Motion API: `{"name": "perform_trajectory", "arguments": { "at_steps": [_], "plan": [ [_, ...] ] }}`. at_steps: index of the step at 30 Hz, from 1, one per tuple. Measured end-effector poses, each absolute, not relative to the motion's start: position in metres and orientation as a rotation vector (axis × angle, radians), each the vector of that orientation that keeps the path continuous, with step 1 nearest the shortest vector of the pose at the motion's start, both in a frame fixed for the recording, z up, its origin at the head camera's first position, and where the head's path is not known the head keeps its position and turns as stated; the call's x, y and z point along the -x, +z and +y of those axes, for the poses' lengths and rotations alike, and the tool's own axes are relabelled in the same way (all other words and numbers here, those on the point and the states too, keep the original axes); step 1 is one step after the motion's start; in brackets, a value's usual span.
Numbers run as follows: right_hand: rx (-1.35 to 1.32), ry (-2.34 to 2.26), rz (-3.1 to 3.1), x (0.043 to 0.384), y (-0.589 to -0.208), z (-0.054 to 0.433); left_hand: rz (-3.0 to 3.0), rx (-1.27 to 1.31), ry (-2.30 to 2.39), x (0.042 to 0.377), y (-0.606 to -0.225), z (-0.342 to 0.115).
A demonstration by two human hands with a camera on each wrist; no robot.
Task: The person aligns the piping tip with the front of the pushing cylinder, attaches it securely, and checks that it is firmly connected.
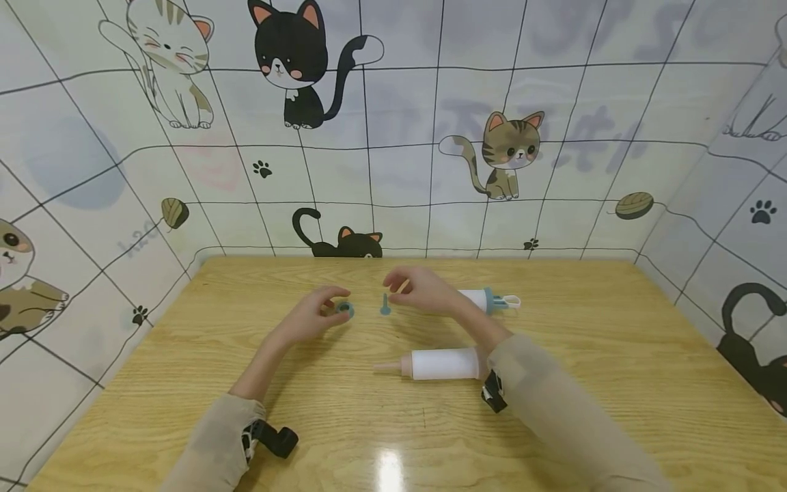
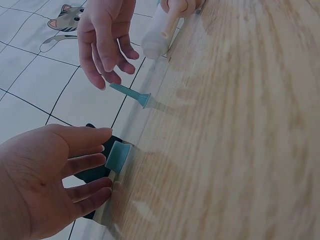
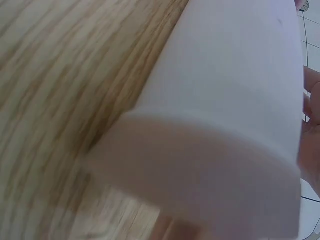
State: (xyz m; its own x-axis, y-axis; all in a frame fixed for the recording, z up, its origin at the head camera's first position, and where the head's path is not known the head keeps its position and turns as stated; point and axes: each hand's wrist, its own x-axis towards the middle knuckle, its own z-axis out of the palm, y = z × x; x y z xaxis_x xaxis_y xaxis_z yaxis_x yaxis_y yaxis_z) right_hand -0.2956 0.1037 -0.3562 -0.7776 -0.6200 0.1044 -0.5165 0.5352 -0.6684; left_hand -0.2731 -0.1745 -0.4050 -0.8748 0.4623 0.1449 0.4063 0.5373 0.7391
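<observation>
A small blue-green ring-shaped cap (image 1: 346, 309) stands on the table by my left hand (image 1: 313, 316), whose fingers are loosely bent and spread about it. In the left wrist view the fingertips come close to the cap (image 2: 118, 156); I cannot tell whether they touch. To the right, a blue-green nozzle (image 1: 385, 305) stands upright on its wide base. My right hand (image 1: 424, 290) hovers beside that nozzle, fingers loosely curved and holding nothing. In the left wrist view a gap shows between its fingers and the nozzle tip (image 2: 120, 88), or they barely meet.
A white squeeze bottle with a pink nozzle (image 1: 445, 364) lies under my right forearm; its blurred pink base (image 3: 200, 170) fills the right wrist view. Behind the right hand lies another white bottle (image 1: 475, 298) with blue-green fittings and a white loop. A cat-print wall backs the wooden table (image 1: 344, 424).
</observation>
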Motion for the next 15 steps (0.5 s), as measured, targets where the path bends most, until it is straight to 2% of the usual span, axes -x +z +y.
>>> {"name": "perform_trajectory", "arguments": {
  "at_steps": [15],
  "plan": [
    [0.908, -1.023, 2.619, 0.3035, -0.3636, 0.0930, 2.717, -0.797, 1.232, 0.2748, -0.4071, -0.1770]
  ]
}}
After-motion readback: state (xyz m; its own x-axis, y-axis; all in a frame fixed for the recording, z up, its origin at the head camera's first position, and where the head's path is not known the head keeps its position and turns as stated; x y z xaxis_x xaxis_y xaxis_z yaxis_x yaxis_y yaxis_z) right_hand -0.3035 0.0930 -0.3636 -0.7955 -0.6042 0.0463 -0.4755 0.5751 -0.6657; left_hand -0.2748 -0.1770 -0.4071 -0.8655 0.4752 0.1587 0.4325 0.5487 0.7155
